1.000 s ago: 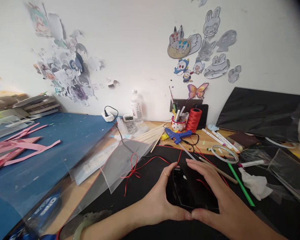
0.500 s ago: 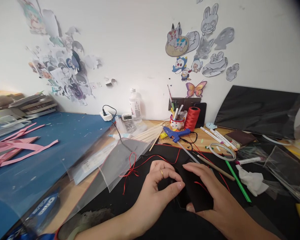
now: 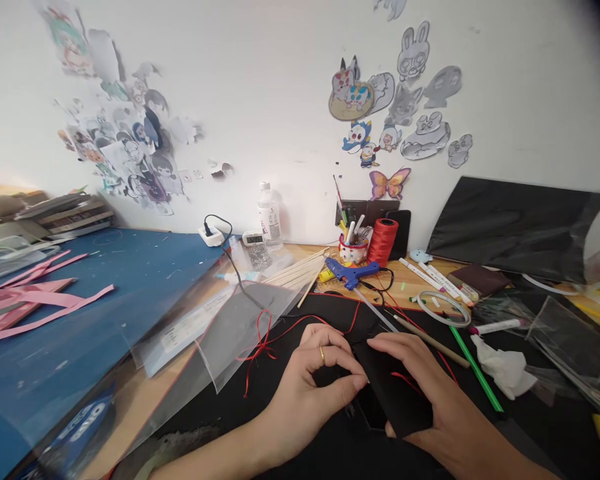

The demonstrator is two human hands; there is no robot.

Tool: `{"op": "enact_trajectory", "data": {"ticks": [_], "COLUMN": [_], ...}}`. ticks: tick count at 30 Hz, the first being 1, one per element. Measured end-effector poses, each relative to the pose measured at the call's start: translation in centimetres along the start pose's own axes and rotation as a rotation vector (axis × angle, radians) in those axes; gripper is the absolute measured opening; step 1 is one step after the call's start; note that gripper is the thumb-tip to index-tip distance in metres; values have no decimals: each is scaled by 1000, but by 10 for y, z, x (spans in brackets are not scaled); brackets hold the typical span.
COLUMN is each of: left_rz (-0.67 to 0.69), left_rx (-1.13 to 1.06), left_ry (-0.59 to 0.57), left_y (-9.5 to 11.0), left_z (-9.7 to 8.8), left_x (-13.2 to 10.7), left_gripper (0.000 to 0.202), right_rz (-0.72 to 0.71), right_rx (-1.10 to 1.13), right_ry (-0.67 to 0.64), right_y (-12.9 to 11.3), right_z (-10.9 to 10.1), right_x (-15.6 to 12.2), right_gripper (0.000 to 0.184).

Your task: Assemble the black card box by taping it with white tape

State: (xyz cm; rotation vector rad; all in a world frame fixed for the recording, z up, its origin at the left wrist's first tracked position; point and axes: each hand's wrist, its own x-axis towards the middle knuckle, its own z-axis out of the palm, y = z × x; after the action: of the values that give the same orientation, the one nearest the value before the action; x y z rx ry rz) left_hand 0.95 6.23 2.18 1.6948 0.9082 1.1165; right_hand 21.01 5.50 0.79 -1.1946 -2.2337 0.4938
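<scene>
My right hand grips a small folded black piece, card or box-like, with fingers over its top edge and thumb at its lower edge. A bit of red cord shows beside it, under my curved fingers. My left hand, with a ring on one finger, has thumb and index pinched together at the left edge of that piece. Anything in the pinch is too small or hidden to tell. Left of my hands, a red cord bow lies on the black mat and clear plastic sheet.
Behind my hands lies a blue glue gun, beside a red thread spool and a pen cup. To the right are a green stick, a crumpled tissue and a coiled clear tube. Pink ribbons lie far left.
The black piece has tilted slightly and sits a little lower in my right hand. My left hand keeps its pinch. The view has shifted slightly.
</scene>
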Motion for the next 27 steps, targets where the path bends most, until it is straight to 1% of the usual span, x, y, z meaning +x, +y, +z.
{"op": "enact_trajectory", "data": {"ticks": [4, 7, 11, 17, 23, 27], "left_rz": [80, 124, 110, 29, 44, 27], "left_rx": [116, 146, 51, -150, -200, -206], "left_ry": [7, 15, 1, -23, -5, -10], "left_y": [2, 2, 0, -6, -10, -12], "left_z": [-1, -1, -1, 0, -1, -1], "left_x": [2, 3, 2, 2, 4, 4], "left_gripper": [10, 14, 13, 10, 11, 11], "right_rz": [-33, -77, -125, -130, -137, -112], "right_rx": [-51, -100, -148, -178, -202, -133], "right_ry": [-25, -15, -17, 1, 63, 82], "right_y": [3, 6, 8, 8, 7, 6], "right_z": [-2, -1, 0, 0, 0, 4], "right_x": [0, 0, 1, 2, 3, 3], "right_gripper": [63, 67, 70, 70, 70, 67]}}
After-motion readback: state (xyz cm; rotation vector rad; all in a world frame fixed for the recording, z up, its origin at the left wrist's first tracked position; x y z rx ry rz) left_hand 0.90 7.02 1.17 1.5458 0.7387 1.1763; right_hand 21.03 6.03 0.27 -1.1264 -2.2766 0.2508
